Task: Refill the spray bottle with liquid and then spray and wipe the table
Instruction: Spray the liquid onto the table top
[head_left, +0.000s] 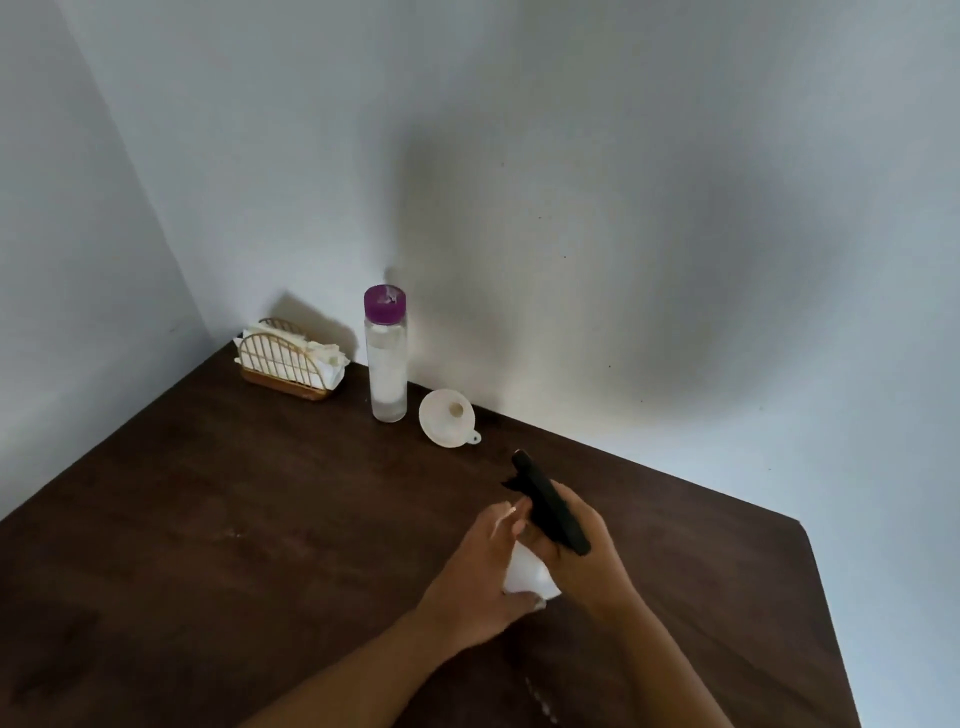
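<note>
Early stage. Small white plastic spray bottle (527, 574) was held low over the dark brown wooden bench (208, 519), near the front right; could not tell if its base touched the wood.

Left hand (483, 577): fingers curled round the white body. Right hand (582, 551): fingers wrapped round the black trigger head (550, 506). Judged to be the unscrewing step; could not tell whether the head was loose yet.

Refill not begun: tall clear bottle with purple cap (387, 364) stood capped by the wall, liquid inside. White plastic funnel (447, 418) lay just beside it on the bench, in no neck. Gold wire holder of white napkins (288, 358) sat in the far corner, untouched. Pouring, recapping, spraying and wiping all remained.

Head's long axis ran diagonally, near right to far left; nozzle pointed away from the person, toward the funnel.
</note>
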